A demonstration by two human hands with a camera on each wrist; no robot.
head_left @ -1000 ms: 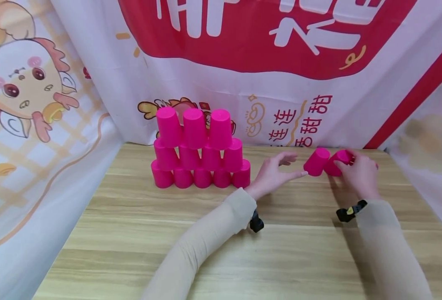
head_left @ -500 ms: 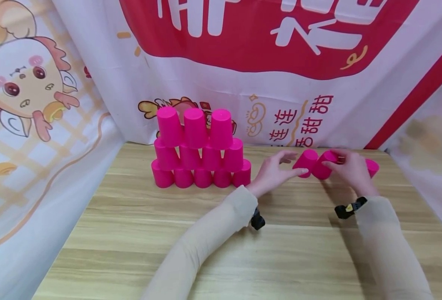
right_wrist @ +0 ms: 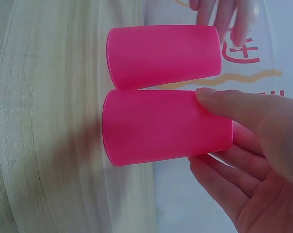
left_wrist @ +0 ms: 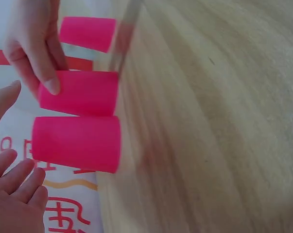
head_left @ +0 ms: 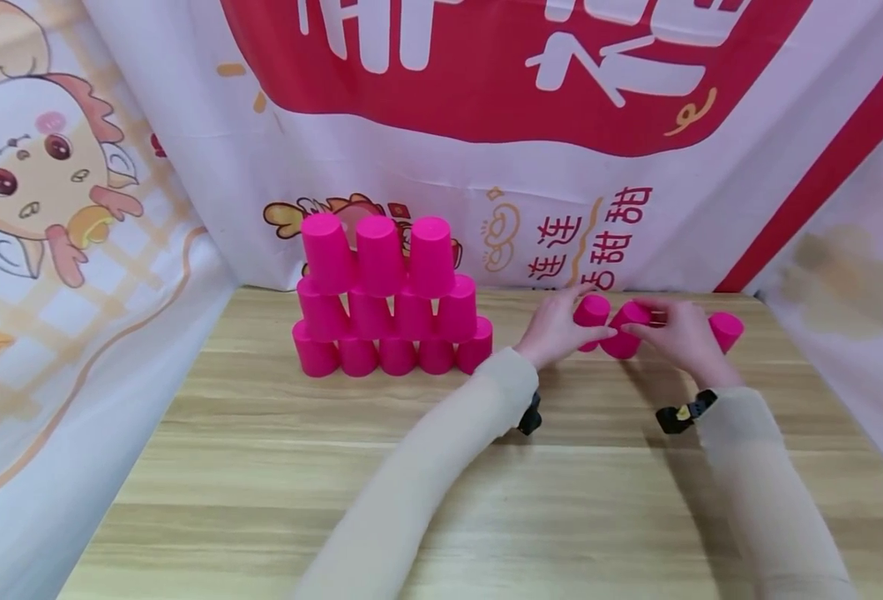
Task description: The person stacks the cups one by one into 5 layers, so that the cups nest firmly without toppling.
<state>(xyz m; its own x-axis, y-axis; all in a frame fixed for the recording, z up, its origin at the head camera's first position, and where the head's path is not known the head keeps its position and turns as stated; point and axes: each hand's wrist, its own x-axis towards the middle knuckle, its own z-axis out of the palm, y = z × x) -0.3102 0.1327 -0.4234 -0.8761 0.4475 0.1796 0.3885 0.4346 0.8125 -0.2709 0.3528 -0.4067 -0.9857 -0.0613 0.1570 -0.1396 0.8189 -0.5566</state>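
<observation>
Two pink cups stand upside down side by side on the wooden table. My right hand (head_left: 687, 340) grips the right one of the pair, the held cup (right_wrist: 161, 128), thumb on one side and fingers on the other. Beside the other cup (left_wrist: 78, 143) is my left hand (head_left: 554, 329), its fingers spread and apart from the cup in the left wrist view. A third pink cup (head_left: 726, 332) stands alone to the right, behind my right wrist. Left of both hands rises a wall of pink cups (head_left: 372, 315) in three rows, each row shorter than the one below.
A printed white and red cloth (head_left: 426, 150) hangs right behind the table's back edge. Side cloths (head_left: 846, 275) flank the wooden table (head_left: 561, 517). The cup wall's right end is close to my left wrist.
My right hand has slid its cup leftward, pushing the other cup along. The third cup has come into view behind it. The head view has shifted slightly.
</observation>
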